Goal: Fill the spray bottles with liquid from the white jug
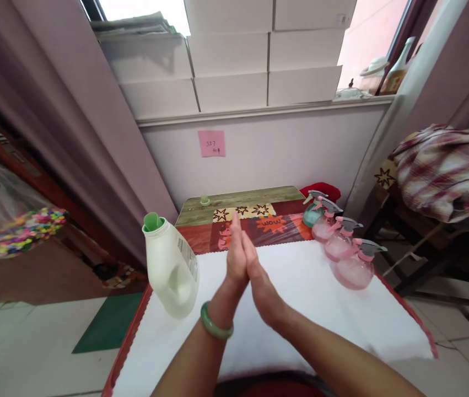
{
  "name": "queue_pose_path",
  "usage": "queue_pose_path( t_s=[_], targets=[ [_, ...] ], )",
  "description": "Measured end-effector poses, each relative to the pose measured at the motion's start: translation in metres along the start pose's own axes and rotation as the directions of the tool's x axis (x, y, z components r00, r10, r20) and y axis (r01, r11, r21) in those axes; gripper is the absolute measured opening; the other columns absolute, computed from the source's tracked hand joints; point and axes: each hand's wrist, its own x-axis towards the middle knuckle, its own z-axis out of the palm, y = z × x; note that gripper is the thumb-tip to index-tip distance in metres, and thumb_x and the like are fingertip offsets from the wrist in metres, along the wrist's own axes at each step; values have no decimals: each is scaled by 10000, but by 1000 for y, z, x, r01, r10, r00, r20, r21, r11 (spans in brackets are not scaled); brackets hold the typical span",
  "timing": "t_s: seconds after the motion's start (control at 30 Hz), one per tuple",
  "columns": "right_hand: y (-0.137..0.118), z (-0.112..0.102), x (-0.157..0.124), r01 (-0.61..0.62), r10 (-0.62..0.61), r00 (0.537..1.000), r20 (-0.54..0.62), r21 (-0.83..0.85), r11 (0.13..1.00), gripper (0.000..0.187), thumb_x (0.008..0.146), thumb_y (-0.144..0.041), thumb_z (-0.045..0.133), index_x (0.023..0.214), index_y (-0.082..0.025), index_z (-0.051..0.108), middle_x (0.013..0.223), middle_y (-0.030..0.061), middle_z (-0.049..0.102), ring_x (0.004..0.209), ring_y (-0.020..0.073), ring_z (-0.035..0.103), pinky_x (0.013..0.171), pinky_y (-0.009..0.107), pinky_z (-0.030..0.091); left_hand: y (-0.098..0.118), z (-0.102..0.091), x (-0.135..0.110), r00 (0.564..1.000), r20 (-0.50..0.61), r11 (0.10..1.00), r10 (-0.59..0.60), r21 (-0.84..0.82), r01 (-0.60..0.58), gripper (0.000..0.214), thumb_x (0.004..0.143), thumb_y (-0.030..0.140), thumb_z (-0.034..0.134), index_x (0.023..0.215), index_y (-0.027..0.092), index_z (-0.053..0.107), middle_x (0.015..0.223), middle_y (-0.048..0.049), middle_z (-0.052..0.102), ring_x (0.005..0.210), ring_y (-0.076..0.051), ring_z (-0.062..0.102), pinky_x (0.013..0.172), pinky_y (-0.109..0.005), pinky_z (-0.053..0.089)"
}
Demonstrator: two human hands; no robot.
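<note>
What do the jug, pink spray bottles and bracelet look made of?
Jug: most likely plastic, with a soft sheen, given its moulded shape. Pink spray bottles: probably plastic, smooth and translucent, since light passes through. Bracelet: polished stone like jade, or glass; its cloudy green leaves that open.

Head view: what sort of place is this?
Probably a room at home: mauve fabric curtain at left, crumpled red-and-white plaid cloth at right, flat white cloth over part of a multicoloured patterned table.
</note>
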Motion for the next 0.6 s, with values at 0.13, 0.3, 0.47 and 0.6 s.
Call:
queue_pose_path(
  t_s=[0.13, 0.3, 0.47, 0.6],
  targets=[
    [-10, -1, 8, -14, 13, 999, 38, 28, 999, 795, 1035, -765, 230, 1681, -308, 307, 1774, 7, 255, 1666, 212, 123, 1367, 490, 81, -8, 11, -20, 999, 32, 1000, 6, -11, -5, 626, 1105, 483, 100, 1711, 378, -16, 1800, 65, 142, 1646, -207, -21, 1347, -514, 147],
    [3, -29, 43, -129, 164, 968, -191, 182, 975, 814, 1017, -795, 177, 1678, -336, 299, 1753, 26, 316, 1638, 230, 250, 1347, 531, 171, -4, 12, -46, 985, 171, 999, 21, -44, -14, 637, 1103, 539, 270, 1698, 311, 256, 1783, -38, 245, 1648, -247, 140, 1334, -502, 190],
    [14, -19, 16, -54, 75, 984, -164, 128, 990, 827, 994, -737, 495, 1664, -275, 347, 1665, 100, 474, 1571, 256, 401, 1328, 505, 256, 2, -21, -13, 999, 15, 999, 41, 29, -42, 568, 1104, 515, 339, 1588, 270, 506, 1741, -58, 364, 1626, -247, 259, 1335, -461, 180],
    [7, 2, -5, -210, 242, 969, -51, 349, 913, 804, 1011, -775, 379, 1647, -285, 390, 1706, 71, 413, 1602, 261, 345, 1338, 522, 229, 0, -28, -2, 995, -41, 996, -93, -16, 93, 618, 1097, 513, 354, 1645, 233, 405, 1754, -74, 334, 1626, -232, 258, 1330, -418, 205]
  ],
)
